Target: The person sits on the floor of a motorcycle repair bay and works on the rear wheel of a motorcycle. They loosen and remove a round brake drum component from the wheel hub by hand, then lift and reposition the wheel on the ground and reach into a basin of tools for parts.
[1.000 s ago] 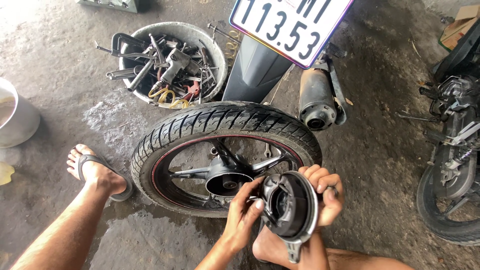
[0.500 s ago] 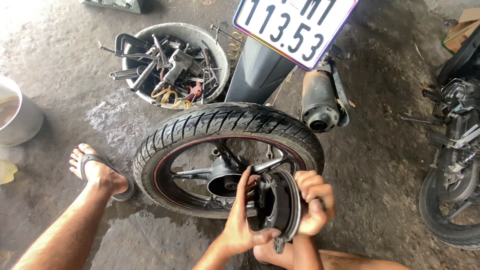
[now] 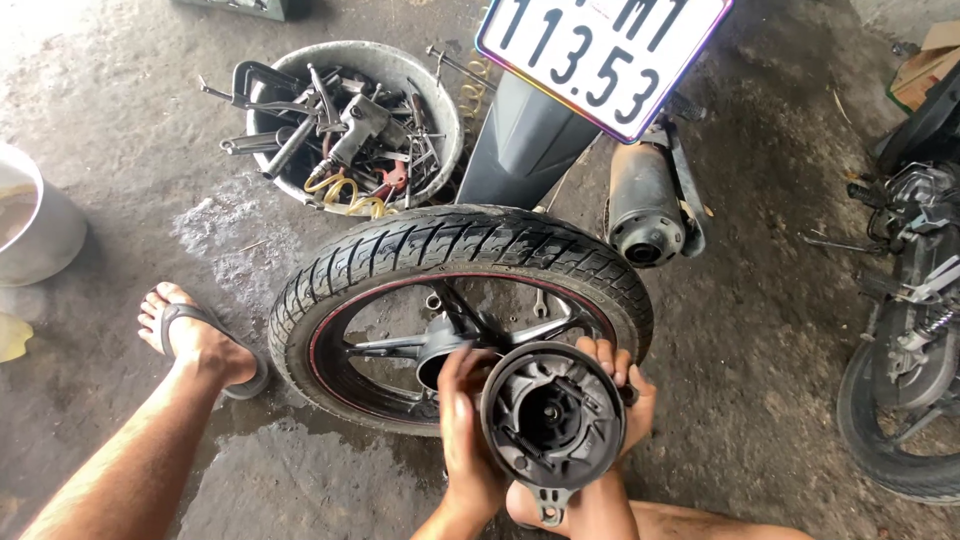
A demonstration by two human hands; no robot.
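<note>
A round dark brake plate (image 3: 552, 418) with its shoes facing me is held upright between both hands. My left hand (image 3: 464, 430) grips its left rim, fingers over the edge. My right hand (image 3: 620, 385) clasps the right rim from behind. Just beyond lies a black motorcycle wheel (image 3: 450, 250) with a red-striped rim, flat on the concrete, its hub (image 3: 438, 350) open. My left foot in a sandal (image 3: 195, 340) rests to the left of the tyre.
A metal basin of tools (image 3: 345, 125) stands behind the wheel. A motorcycle's rear with plate and exhaust (image 3: 640, 200) rises at the back. Another motorcycle (image 3: 915, 330) is on the right, a white bucket (image 3: 35, 215) at the left edge.
The brake plate has been turned in my hands so its inner face points at me, and my left hand has shifted along its left rim.
</note>
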